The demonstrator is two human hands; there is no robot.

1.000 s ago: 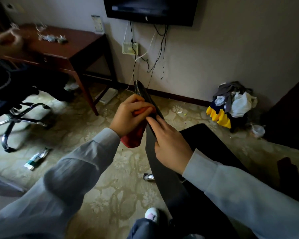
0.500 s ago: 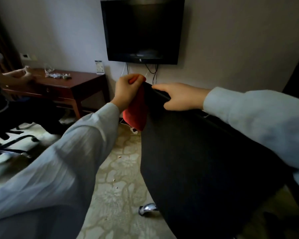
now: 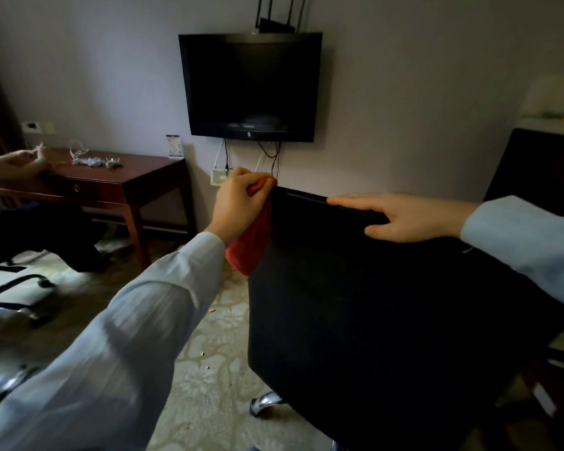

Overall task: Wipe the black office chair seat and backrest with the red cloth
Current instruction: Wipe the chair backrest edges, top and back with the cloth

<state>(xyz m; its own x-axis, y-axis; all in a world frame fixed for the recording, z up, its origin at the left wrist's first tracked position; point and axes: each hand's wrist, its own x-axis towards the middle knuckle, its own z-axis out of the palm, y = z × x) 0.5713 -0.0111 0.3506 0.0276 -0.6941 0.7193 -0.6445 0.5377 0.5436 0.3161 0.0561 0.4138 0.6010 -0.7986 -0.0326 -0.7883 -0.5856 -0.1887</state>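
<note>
Fingers of the left hand are clamped round the red cloth, which is held at the top corner of the black backrest, whose upper edge is pinched by the right hand.

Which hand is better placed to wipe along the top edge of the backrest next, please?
Left. The left hand grips the red cloth at the top corner of the backrest; the right hand holds no cloth and steadies the top edge.

Pale blue-grey long left sleeve, matching right sleeve, plain cuffs, bare hands
</note>
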